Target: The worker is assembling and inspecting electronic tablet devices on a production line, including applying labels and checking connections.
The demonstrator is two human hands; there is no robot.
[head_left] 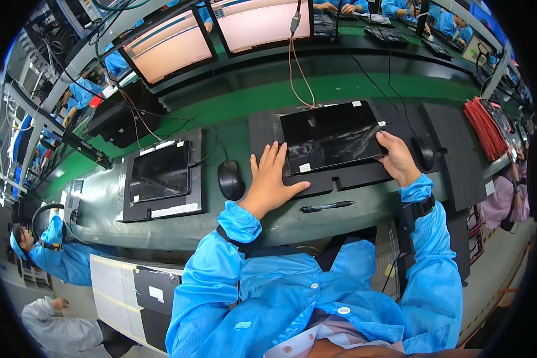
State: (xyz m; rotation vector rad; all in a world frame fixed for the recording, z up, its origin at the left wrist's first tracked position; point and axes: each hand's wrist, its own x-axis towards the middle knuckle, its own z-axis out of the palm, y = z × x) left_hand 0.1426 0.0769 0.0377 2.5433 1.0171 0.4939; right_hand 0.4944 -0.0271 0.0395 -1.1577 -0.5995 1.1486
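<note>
- Tablet (328, 140), black, glossy screen upward; lies on the bench directly in front of the person, on a black base, between the two hands. Small white labels at two corners.
- Base (307, 182), black, flat, notched along its near edge; extends beyond the tablet.
- Left hand (272, 182), palm down, fingers spread wide; fingertips at the tablet's left edge, thumb over the base.
- Right hand (398, 160), thumb and bent fingers close together at the tablet's right edge; cannot tell whether they grip it.
- Plug (382, 125), white, at the tablet's right edge, just above the right thumb.
- Pen (328, 206), dark, lying near the base's front edge.
- Mice, two, black: one (231, 180) left of the left hand, one (423, 153) right of the right hand.
- Second tablet (160, 171), black, on its own base, farther left.
- Bench (262, 224), green-topped, beneath all.
- Monitors (262, 24), two, lit, beyond the bench top.
</note>
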